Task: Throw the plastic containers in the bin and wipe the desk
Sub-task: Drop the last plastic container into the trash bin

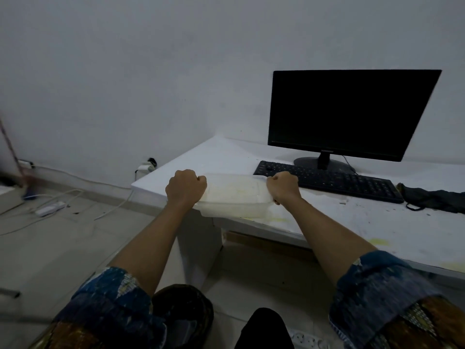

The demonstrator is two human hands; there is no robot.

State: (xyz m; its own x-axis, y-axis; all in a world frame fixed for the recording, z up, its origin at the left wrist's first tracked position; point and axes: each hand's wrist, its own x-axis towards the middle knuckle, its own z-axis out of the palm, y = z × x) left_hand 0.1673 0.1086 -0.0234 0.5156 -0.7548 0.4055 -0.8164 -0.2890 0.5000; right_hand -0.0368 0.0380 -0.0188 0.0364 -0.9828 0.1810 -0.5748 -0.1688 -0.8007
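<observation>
Fingers (201, 182) of the left hand (186, 187) curl tightly round the left end of a cloudy white rectangular plastic container (236, 197), and the right hand (283, 186) grips the opposite end the same way, knuckles up. The container's long axis runs left to right, roughly along the front edge of the white desk (377, 222), with its broad face upward. It sits at that front edge near the desk's left corner; whether it rests on the surface or is lifted, I cannot tell.

Yellowish smears (378, 241) and dark specks mark the desktop. Behind the container lie a black keyboard (327, 181) and a black flat monitor (352, 112) with a dark screen; a dark crumpled cloth (432, 197) lies right of the keyboard. A plain pale wall (125, 71) stands behind, and white cables and a white power strip (50, 209) trail across the tiled floor (63, 248) at left.
</observation>
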